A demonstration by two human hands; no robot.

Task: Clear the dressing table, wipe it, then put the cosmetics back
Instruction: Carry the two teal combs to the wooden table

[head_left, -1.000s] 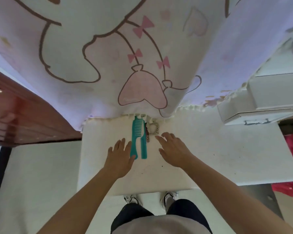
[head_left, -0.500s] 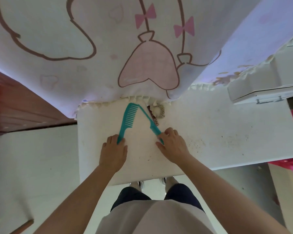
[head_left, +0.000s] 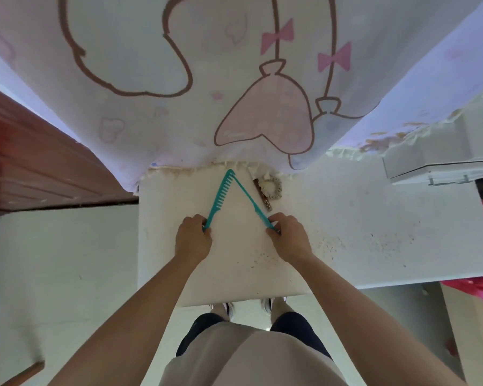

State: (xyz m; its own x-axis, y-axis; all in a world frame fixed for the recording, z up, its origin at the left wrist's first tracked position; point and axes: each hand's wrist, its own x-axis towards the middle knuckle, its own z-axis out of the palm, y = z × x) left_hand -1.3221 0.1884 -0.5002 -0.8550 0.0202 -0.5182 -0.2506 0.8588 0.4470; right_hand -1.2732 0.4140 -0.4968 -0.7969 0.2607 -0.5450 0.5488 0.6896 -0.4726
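The two teal combs, fanned wider now, are being gripped at their handles on the dressing table (head_left: pixel 346 218), left hand (head_left: pixel 193 239) closing on the wide-toothed comb (head_left: pixel 221 195), right hand (head_left: pixel 287 236) on the fine comb (head_left: pixel 253 203), clearing under way, lift-off needed next.

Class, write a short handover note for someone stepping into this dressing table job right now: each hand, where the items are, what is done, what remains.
Left hand: closed on the handle of the wide-tooth teal comb.
Right hand: closed on the handle end of the thin teal comb.
The two comb tips meet at the back edge, forming a V.
A cream scrunchie and a brown hair clip lie on the white dressing table just right of the combs.
Done: most of the top looks bare.
Left: remove the combs, scrunchie and clip, wipe the crumbs and specks, then put the cosmetics back.
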